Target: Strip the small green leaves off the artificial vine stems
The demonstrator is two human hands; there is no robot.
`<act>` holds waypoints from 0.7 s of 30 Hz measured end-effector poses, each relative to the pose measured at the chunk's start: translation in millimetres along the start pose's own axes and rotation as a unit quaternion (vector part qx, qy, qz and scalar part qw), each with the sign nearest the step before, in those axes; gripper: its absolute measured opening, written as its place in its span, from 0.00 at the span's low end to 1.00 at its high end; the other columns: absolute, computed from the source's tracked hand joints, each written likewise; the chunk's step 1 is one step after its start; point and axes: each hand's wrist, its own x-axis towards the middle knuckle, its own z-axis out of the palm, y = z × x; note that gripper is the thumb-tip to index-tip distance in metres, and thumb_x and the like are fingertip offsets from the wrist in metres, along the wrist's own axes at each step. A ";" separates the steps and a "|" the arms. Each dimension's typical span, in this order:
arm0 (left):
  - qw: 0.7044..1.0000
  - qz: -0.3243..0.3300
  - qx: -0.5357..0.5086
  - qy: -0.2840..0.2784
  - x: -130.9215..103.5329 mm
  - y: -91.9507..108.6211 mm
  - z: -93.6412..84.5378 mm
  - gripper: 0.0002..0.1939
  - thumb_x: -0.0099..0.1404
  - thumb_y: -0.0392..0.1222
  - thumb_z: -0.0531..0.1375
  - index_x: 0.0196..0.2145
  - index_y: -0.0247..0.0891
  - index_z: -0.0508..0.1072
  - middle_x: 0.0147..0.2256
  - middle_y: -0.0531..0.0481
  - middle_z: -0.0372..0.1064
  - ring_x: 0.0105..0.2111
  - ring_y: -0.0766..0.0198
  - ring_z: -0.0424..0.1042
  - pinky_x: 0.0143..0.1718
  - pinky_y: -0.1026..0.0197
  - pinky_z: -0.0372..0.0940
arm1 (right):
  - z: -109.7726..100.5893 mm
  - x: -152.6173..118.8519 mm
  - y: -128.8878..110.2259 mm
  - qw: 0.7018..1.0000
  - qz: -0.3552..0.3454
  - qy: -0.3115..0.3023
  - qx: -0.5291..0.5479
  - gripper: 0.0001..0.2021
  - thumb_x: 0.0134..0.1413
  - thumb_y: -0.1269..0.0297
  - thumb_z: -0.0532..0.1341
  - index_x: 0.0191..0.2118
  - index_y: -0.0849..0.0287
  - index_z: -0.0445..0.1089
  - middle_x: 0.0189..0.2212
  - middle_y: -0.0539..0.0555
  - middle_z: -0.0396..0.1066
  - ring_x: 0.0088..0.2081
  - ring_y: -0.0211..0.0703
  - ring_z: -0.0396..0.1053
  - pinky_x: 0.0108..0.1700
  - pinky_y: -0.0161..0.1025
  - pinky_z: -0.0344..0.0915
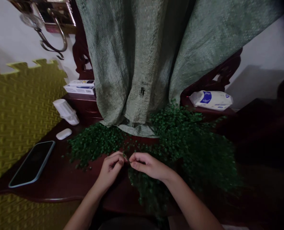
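My left hand (pixel 112 165) is closed in a pinch near the table's middle, with a small green sprig (pixel 124 155) at its fingertips. Facing it, my right hand (pixel 148 164) pinches the stem end of the same sprig between thumb and forefinger. Beyond my left hand lies a pile of small round green berries (pixel 96 143) on the dark red tabletop (pixel 57 179). A larger heap of green stemmed sprigs (pixel 196 150) spreads beside and under my right forearm, reaching toward the front edge. Dim light hides the fine detail at the fingertips.
A grey-green woven cloth (pixel 142 64) hangs down at the back. To the left are a phone (pixel 33 164), a white earbud case (pixel 64 134), a white plastic container (pixel 65 111) and small boxes (pixel 80 87). A tissue pack (pixel 211 100) rests back right; yellow foam matting (pixel 19 118) borders the left.
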 end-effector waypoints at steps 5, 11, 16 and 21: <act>0.995 -0.022 0.044 0.090 0.7 -6.7 -1.0 0.07 0.65 0.37 0.58 0.31 0.36 0.76 0.33 0.48 0.72 0.36 0.62 0.71 0.39 0.62 0.64 | -0.9 4.1 1.8 0.996 0.039 0.051 0.063 0.19 0.52 0.46 0.62 0.34 0.61 0.68 0.24 0.47 0.60 0.27 0.35 0.57 0.31 0.34 0.56; 0.976 -0.089 0.051 0.192 -0.7 -19.2 -1.9 0.11 0.64 0.44 0.60 0.41 0.37 0.78 0.37 0.47 0.70 0.35 0.62 0.72 0.37 0.61 0.67 | -1.2 7.2 3.6 0.987 0.062 0.107 0.104 0.15 0.52 0.52 0.62 0.33 0.61 0.69 0.21 0.47 0.61 0.27 0.36 0.60 0.30 0.34 0.56; 0.953 -0.154 0.032 0.258 -1.4 -27.4 -6.5 0.15 0.62 0.47 0.60 0.41 0.34 0.76 0.40 0.43 0.72 0.39 0.57 0.73 0.43 0.56 0.68 | 1.3 8.9 3.6 0.982 0.068 0.128 0.122 0.14 0.48 0.54 0.64 0.31 0.60 0.69 0.21 0.47 0.64 0.27 0.37 0.62 0.31 0.35 0.58; 0.955 -0.115 0.084 0.261 -2.0 -22.9 -6.4 0.14 0.64 0.44 0.58 0.45 0.37 0.75 0.53 0.41 0.68 0.54 0.53 0.66 0.56 0.50 0.59 | 1.4 8.1 2.4 0.979 0.077 0.137 0.134 0.12 0.46 0.56 0.65 0.32 0.60 0.69 0.23 0.48 0.68 0.26 0.36 0.64 0.34 0.36 0.60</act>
